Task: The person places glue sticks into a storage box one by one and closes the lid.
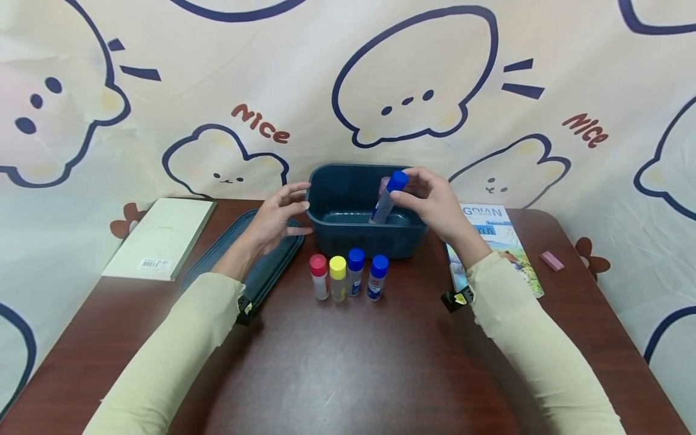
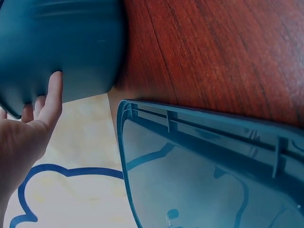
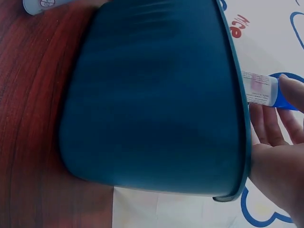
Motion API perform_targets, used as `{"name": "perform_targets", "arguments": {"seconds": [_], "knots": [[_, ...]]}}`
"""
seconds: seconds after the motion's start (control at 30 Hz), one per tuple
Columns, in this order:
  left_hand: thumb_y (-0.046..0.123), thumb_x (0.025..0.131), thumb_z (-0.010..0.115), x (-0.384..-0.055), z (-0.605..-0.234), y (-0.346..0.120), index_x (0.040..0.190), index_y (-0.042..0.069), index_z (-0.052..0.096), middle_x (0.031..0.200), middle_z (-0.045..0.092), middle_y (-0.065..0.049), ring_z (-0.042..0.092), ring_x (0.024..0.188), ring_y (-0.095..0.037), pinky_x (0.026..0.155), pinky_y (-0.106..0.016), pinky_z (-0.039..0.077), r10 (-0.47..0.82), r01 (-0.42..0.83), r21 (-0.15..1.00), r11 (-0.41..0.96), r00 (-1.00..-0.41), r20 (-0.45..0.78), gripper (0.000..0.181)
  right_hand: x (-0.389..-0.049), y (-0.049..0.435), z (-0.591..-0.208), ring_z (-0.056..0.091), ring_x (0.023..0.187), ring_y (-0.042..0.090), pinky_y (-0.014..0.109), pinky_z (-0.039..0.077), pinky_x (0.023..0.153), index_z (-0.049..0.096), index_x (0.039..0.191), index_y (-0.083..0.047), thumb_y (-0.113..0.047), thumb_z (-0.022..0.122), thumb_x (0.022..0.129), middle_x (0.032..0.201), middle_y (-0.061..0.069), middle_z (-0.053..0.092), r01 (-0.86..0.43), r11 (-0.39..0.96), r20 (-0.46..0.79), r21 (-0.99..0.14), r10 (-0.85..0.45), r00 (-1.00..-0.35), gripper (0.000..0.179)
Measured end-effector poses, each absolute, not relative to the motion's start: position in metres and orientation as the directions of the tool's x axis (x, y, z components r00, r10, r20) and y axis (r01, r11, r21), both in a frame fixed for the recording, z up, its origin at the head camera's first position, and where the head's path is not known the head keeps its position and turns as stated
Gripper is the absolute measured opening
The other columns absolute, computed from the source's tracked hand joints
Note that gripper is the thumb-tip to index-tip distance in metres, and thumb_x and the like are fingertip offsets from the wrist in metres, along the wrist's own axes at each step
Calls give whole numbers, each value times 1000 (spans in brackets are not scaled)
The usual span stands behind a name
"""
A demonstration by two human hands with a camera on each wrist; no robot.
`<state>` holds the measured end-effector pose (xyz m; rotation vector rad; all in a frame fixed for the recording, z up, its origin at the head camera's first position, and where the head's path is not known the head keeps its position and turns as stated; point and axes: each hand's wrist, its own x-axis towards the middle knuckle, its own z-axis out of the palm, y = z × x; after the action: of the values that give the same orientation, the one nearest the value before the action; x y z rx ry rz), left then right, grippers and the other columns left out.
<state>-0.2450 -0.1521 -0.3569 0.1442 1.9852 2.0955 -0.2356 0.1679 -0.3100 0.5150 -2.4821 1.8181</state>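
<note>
My right hand point(image 1: 433, 202) pinches a blue-capped glue stick point(image 1: 384, 204) near its cap, tilted inside the dark teal bin point(image 1: 370, 240) at its right end. In the right wrist view, the labelled tube of this glue stick point(image 3: 259, 89) shows past the bin's rim, thumb on the blue cap. At the other end of the bin, my left hand point(image 1: 272, 219) rests extended fingers against the outer wall; the left wrist view shows fingertips point(image 2: 56, 80) on that wall. Standing upright before the bin are a red-capped glue stick point(image 1: 319, 278), a yellow-capped one point(image 1: 338, 280) and two blue-capped ones point(image 1: 376, 279).
A teal lid point(image 1: 272, 266) lies left of the bin, under my left forearm. Farther left is a pale notebook point(image 1: 163, 235). On the right lie a colourful book point(image 1: 511, 248), partly beneath my right arm, and a small pink block point(image 1: 552, 260). A printed cloth hangs behind the table.
</note>
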Motion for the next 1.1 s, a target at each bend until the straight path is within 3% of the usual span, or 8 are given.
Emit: {"name": "perform_targets", "arguments": {"seconds": [0.27,0.93,1.1], "knots": [[13,106,51,-245,-357,-153,154,13,38,157,31,-13,35,139,-32,94,-59,52,255,-112,993,-46,-962,-97,50,-248,163,-310,60,116,27,47,51,100,60,131,-7,-26,73,96,125,11,64,-233,376,144,-897,-250,-957,41],[13,106,51,-244,-355,-152,155,14,38,157,30,-13,34,140,-33,95,-58,52,256,-116,992,-41,-961,-102,50,-273,150,-313,58,97,28,28,59,80,60,118,-1,-14,76,92,111,16,61,-141,405,43,-903,-242,-969,33],[12,106,51,-244,-355,-152,155,14,38,157,30,-13,33,141,-34,95,-58,52,254,-117,992,-37,-962,-104,50,-279,150,-314,58,97,28,34,59,87,59,118,0,-13,76,92,112,18,60,-88,401,-10,-912,-237,-971,33]]}}
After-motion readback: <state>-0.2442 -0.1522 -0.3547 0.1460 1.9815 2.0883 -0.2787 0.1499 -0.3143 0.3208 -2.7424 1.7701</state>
